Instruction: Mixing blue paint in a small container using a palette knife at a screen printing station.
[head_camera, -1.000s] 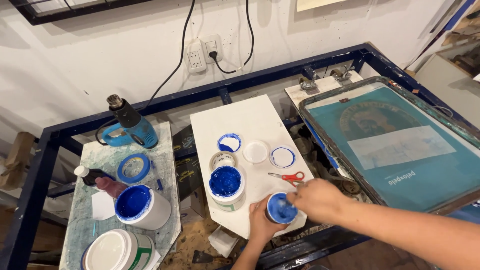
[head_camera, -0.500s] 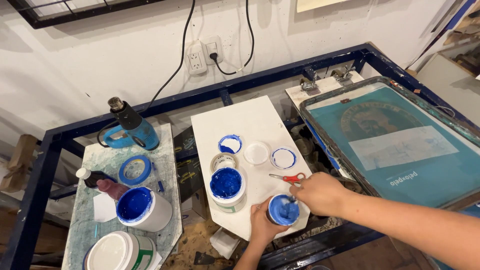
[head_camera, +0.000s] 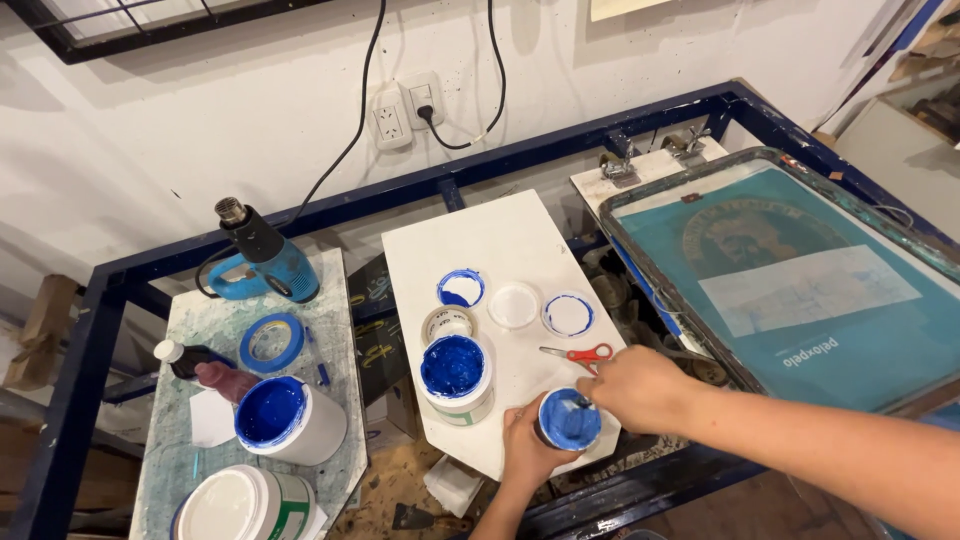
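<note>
Left hand (head_camera: 528, 452): bare, no glove, ring or watch visible; it enters the view at about 6 o'clock.
Left forearm: bare as far as the bottom edge, no sleeve in sight.
Right hand (head_camera: 640, 388): bare, no glove; fingers free of rings where they show.
Right forearm: bare, long and uncovered, running off toward 4 o'clock with no cuff, band or watch in view.
Clothing: none visible; both arms leave the view before any sleeve begins.
</note>
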